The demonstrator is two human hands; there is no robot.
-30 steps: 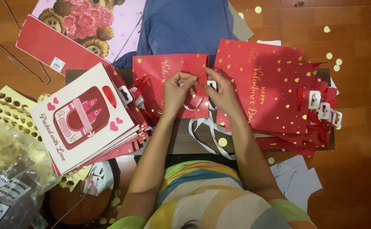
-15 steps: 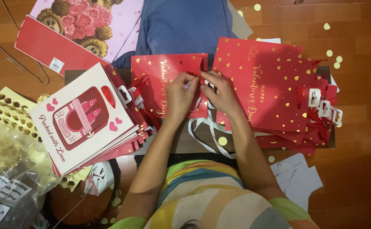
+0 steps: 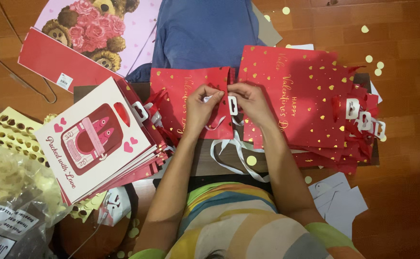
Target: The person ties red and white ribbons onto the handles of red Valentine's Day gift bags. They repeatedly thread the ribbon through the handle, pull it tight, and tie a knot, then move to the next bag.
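Note:
A small red gift bag with gold hearts lies flat on a low dark wooden board. My left hand pinches a white ribbon at the bag's right edge. My right hand grips the same edge beside a white plastic hang tab. White ribbon loops trail down from the bag toward my body. A stack of larger red gift bags with gold hearts lies just right of my hands.
At left lies a fanned stack of white and red gift bags. A pink bear-print bag and blue cloth lie behind. Yellow punched sheets and a plastic bag sit far left. White paper scraps lie on the wooden floor.
My hands rose from the bag's lower middle to its upper right edge. The small red bag has shifted slightly. The white ribbon now hangs lower below my hands.

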